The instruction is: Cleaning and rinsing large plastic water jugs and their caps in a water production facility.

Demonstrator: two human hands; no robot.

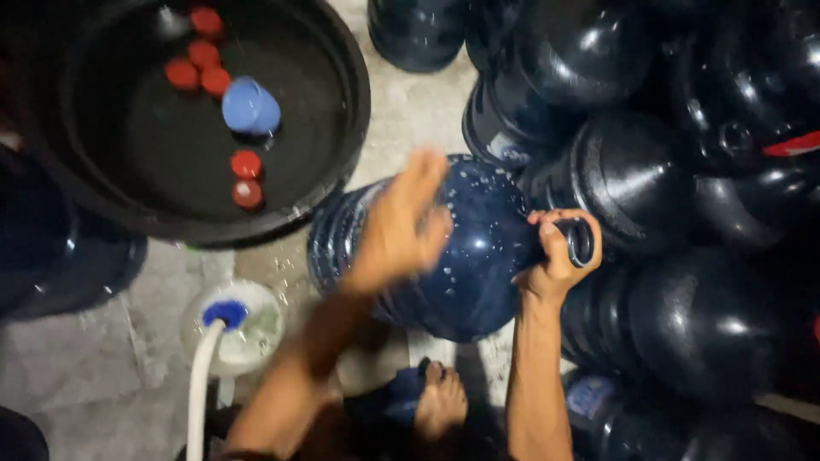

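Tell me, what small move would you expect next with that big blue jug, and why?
Probably another wiping stroke of the left hand along the jug. That hand is blurred on its wet, droplet-covered side, while the right hand grips the neck, holding the jug on its side.

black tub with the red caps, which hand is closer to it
Left. The left hand lies on the blue bottle just beside the black tub; the right hand grips the bottle's neck, farther off.
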